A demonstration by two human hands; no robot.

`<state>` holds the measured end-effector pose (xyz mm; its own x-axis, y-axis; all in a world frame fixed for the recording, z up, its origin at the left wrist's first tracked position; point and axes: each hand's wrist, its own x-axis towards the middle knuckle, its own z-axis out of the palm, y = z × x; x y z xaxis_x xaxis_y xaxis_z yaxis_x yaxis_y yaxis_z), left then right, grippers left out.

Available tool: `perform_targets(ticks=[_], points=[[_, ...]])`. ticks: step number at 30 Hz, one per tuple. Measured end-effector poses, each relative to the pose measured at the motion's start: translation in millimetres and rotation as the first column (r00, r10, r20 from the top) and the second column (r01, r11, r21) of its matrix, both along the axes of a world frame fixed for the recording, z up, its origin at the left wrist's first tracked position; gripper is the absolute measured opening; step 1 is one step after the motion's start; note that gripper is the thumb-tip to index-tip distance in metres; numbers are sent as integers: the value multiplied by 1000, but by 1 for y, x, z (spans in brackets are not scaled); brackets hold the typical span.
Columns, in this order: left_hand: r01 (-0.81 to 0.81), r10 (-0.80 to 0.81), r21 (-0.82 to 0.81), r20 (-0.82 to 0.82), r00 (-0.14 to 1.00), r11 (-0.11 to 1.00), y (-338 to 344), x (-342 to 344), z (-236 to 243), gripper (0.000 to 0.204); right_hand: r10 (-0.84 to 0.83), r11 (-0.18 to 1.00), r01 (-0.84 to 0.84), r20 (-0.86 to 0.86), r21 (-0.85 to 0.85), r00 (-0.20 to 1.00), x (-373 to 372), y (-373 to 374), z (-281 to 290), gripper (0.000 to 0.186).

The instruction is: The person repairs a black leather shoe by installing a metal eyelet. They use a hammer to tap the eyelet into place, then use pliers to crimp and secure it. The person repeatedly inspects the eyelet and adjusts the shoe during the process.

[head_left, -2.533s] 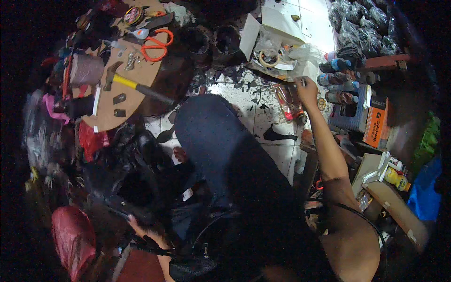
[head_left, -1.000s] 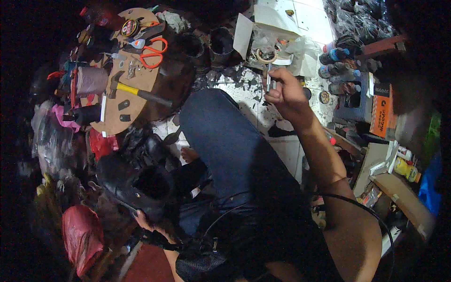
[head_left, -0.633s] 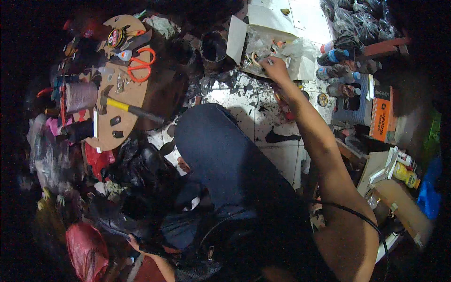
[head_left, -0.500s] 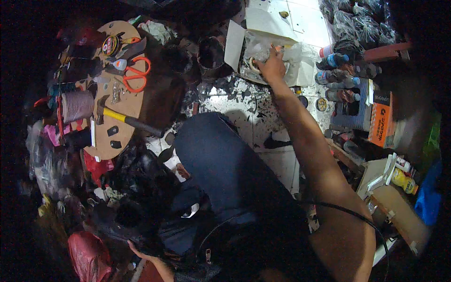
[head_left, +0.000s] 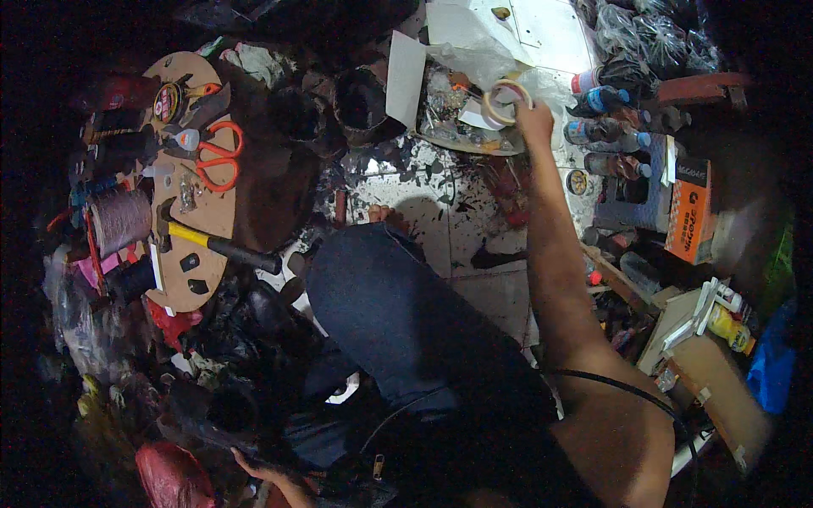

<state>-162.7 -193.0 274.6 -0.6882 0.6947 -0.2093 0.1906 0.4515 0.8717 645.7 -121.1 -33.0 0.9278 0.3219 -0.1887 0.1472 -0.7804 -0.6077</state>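
Observation:
My right hand [head_left: 533, 118] grips a pale roll of tape [head_left: 500, 93] over an open cardboard box [head_left: 405, 80] holding plastic bags, a paper slip and small loose items; its fingers are closed on the roll's rim. At the lower left, my left hand [head_left: 251, 464] holds the sole edge of a black shoe [head_left: 203, 419], which is dim and partly merges with the dark clothing. My dark-trousered knee [head_left: 356, 262] lies between the hands.
A round board [head_left: 195, 275] carries a hammer, orange scissors, thread spool and tins at left. Boots [head_left: 360, 106] stand behind my knee. Plastic bottles [head_left: 601, 131], an orange box [head_left: 690, 216], bagged items and cardboard line the right. Scraps litter the tiled floor [head_left: 491, 288].
My right hand no longer shows the slim metal object seen earlier; it reached into the box and has lifted the tape roll, moving it rightward. My left hand stays on the shoe.

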Motion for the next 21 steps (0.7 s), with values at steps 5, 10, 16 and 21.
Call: perform_targets(ticks=[5,10,16,21], points=[[33,-33,5,71,997,999,4,9,1,70,166,981,-162,27,-104,986,30,-9,2,40],[20,-20,-13,23,1000,1000,4,19,4,69,263,941,-132,-430,311,864,-9,34,-14,55],[11,-11,9,20,1000,1000,2,19,5,66,616,703,-567,-30,-429,787,-28,28,-18,51],[10,-11,-38,-24,1000,999,2,18,5,64,745,491,-646,-103,-584,659,-15,19,-11,19]])
